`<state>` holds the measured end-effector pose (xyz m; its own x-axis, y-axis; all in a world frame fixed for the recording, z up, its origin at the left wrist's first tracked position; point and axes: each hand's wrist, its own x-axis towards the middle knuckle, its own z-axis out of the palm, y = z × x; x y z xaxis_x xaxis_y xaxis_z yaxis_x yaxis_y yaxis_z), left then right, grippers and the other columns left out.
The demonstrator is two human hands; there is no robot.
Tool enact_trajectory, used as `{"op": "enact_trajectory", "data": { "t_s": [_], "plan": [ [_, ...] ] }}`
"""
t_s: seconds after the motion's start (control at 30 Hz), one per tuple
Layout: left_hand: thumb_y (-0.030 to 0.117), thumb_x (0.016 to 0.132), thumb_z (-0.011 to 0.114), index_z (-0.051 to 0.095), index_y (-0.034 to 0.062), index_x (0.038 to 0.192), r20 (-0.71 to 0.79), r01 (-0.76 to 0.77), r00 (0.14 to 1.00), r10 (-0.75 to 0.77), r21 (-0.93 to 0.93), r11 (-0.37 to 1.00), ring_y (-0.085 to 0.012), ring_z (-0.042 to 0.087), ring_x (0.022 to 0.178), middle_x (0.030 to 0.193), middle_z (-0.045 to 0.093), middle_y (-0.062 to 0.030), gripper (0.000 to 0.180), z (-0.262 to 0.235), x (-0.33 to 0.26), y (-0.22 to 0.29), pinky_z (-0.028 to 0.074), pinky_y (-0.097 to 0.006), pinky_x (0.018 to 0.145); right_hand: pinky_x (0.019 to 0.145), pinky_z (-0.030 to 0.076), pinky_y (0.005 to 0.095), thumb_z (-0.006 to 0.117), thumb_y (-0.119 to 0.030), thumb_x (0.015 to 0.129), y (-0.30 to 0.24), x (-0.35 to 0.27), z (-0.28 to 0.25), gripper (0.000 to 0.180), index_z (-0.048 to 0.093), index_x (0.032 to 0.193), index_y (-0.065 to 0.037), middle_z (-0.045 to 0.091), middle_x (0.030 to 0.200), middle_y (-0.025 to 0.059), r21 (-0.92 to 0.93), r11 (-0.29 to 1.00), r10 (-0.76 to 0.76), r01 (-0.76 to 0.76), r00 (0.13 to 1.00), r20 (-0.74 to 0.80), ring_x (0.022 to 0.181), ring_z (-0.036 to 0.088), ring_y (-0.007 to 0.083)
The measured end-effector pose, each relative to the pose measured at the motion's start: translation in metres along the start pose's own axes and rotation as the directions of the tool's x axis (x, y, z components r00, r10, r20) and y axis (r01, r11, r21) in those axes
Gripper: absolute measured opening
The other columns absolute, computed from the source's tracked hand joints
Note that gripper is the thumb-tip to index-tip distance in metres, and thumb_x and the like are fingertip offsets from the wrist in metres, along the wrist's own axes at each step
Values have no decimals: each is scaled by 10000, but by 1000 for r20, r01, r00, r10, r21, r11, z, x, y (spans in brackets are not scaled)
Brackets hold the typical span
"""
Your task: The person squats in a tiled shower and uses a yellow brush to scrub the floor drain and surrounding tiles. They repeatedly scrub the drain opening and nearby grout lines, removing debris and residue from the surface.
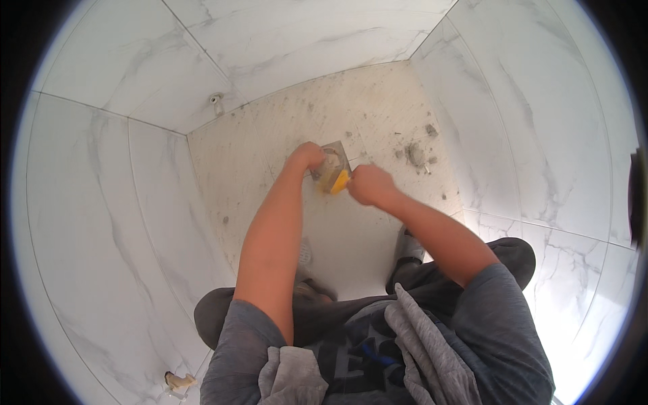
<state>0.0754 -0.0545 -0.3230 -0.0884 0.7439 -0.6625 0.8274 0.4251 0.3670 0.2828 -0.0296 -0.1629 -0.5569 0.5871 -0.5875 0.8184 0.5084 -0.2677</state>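
A grey square plate [331, 150] is between the person's two hands, over the floor [337, 236] and ahead of the knees; a paler rounded patch shows in its middle, and its lower part is blurred; a yellow tool [340, 181] meets the plate's near right part, beside the right hand [371, 184]; the right hand is closed in a fist around this tool, whose exact kind is too blurred to tell; the left hand [308, 155] is bent over at the plate's left edge and touches it; its fingertips are hidden, so I cannot tell whether it grips the plate or only steadies it.

Beyond the right hand and to its right, a crumbly grey clump [416, 155] lies on the floor, with a smaller lump [430, 129] farther out and a small white stick [427, 170] on the near side; dark specks dot the pale floor around the hands; well beyond the left hand, a pipe fitting [216, 101] sticks out low on the wall; pale walls [88, 202] with grey veins stand around the floor on the left, ahead and on the right.

Nearer the body than the hands, a dark shoe [407, 250] shows below the right forearm; dark trousers [513, 256] cover the bent knees; a light grey cloth [297, 374] hangs over the dark grey shirt [506, 324].
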Motion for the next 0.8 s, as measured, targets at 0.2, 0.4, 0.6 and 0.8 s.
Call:
{"op": "enact_trajectory", "data": {
  "t_s": [0.2,0.4,0.6,0.8],
  "plan": [
    [230,918,581,764,42,1045,-110,50,992,-67,-150,987,-356,695,1039,1127,722,-196,291,3,-7,-1,551,-428,912,843,578,446,625,-171,852,18,7,-21,240,745,1001,-25,741,1023,201,-177,981,83,-76,996,35,990,721,359],
    [91,792,712,781,186,1006,-182,105,973,-143,-201,974,-273,711,1030,1047,760,-85,244,8,-24,6,561,-394,893,828,566,467,690,-335,851,-11,-2,22,350,753,890,7,716,900,268,78,996,-57,46,989,138,924,714,400],
    [125,785,746,779,186,984,-195,168,959,-204,-185,968,-273,713,1025,1079,754,-78,211,5,-25,9,574,-397,872,813,571,468,667,-292,869,9,-8,-14,321,743,900,19,720,887,250,-52,999,3,-2,1000,28,899,713,405],
    [63,863,636,770,80,1072,-131,145,980,-148,-34,989,-312,701,1098,1183,726,-160,249,-5,-16,14,566,-414,916,793,576,469,628,-187,869,-32,-2,26,229,735,925,9,732,916,227,-14,997,-76,77,996,52,920,718,395]
  ]
}}
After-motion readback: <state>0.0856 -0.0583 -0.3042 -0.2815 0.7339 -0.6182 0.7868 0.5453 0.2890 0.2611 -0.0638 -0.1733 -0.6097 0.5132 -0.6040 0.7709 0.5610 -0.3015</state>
